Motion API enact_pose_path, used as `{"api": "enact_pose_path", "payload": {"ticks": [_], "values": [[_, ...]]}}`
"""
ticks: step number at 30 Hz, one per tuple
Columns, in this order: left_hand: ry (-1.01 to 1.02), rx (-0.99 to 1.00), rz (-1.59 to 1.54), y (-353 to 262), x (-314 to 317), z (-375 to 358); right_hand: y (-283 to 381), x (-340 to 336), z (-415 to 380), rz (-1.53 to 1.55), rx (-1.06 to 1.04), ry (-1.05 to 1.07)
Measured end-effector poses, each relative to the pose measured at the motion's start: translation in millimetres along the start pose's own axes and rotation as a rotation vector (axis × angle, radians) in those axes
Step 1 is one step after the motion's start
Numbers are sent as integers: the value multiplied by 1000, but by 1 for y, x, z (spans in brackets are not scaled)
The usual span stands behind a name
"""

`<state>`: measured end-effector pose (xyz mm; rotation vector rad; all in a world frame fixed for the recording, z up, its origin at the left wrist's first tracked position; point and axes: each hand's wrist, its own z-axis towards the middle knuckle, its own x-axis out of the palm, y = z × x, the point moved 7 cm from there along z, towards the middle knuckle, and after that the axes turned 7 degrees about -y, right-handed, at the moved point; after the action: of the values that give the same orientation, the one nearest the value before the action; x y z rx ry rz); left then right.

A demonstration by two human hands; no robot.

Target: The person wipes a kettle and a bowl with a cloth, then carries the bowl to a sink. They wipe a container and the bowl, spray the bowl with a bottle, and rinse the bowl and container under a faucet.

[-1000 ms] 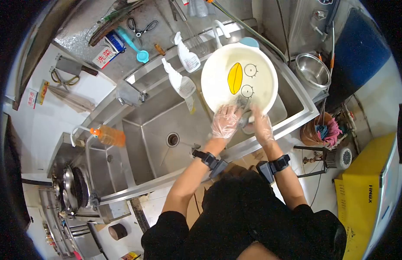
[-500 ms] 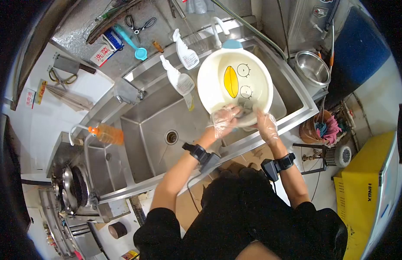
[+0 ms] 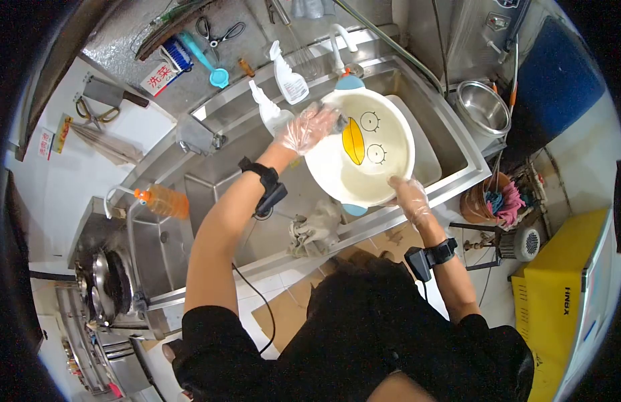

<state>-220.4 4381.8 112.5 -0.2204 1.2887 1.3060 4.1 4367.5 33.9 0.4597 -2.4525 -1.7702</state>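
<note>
A cream plastic basin [image 3: 384,171] with a yellow beak, drawn eyes and blue handles is tilted over the right part of the steel sink [image 3: 210,194]. Both my hands wear clear plastic gloves. My left hand [image 3: 309,127] reaches across to the basin's far left rim and presses a dark grey scrubbing pad [image 3: 339,122] against it. My right hand [image 3: 407,195] grips the near right rim and holds the basin up. A crumpled grey cloth [image 3: 315,228] lies on the sink's front ledge, below my left forearm.
Two white spray bottles [image 3: 289,75] [image 3: 267,107] and a white faucet [image 3: 342,39] stand behind the sink. An orange bottle [image 3: 164,202] sits left, a steel bowl [image 3: 483,107] right. Scissors [image 3: 220,30] and a cleaver [image 3: 109,94] hang on the wall. A yellow box [image 3: 565,295] stands at the right.
My left hand has moved from the basin's near edge up to its far left rim with the pad. The basin has tipped and shifted slightly. My right hand stays on the near rim.
</note>
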Motion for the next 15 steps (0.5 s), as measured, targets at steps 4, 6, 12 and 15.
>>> {"api": "enact_pose_path", "payload": {"ticks": [4, 6, 12, 15], "values": [[246, -200, -158, -41, 16, -21, -21, -4, 16, 168, -17, -59], [663, -81, -252, -84, 12, -20, -32, -4, 26, 237, -10, -34], [156, -328, -790, -111, 8, -21, -39, -5, 22, 271, 80, -37], [448, -236, -191, -77, 18, -26, -32, -11, 11, 182, 94, -32]]}}
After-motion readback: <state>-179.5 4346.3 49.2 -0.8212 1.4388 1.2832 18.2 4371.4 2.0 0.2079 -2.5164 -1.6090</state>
